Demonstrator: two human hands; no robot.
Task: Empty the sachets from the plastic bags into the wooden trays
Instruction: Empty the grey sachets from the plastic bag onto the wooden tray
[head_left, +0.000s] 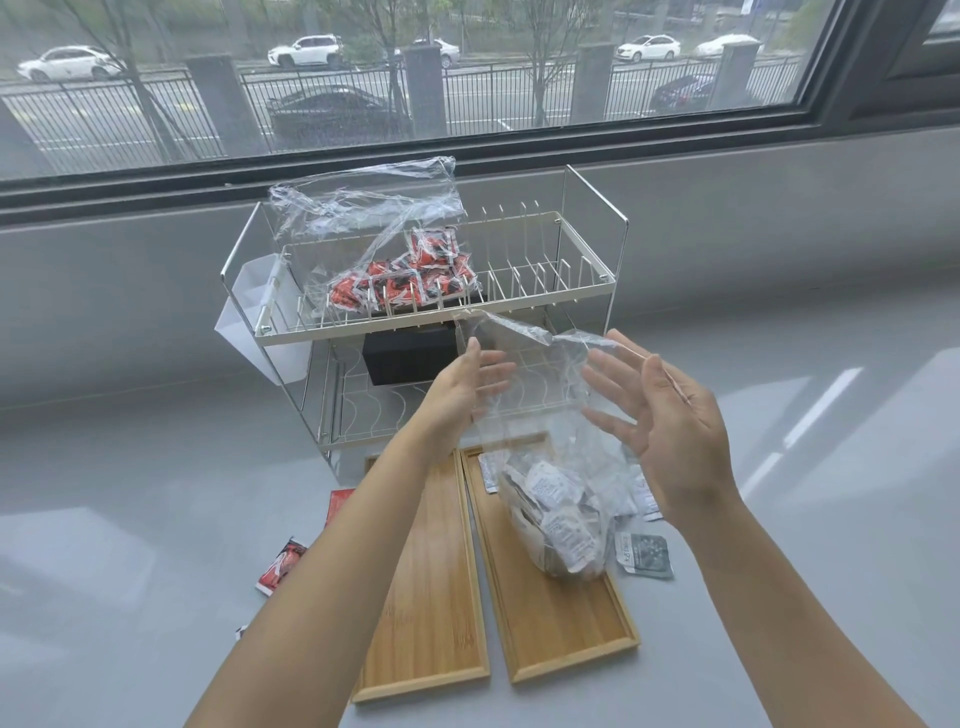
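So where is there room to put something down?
The left light wooden tray is bare. The near end of the right wooden tray is free too. Its far end is crowded by the clear plastic bag of white sachets, with loose sachets beside.

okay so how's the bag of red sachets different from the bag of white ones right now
The red-sachet bag sits up on the wire rack's top shelf; the white-sachet bag stands on the right wooden tray. The red-sachet bag is untouched; the white-sachet bag stands between the open left hand and right hand. Both are clear plastic, still holding sachets.
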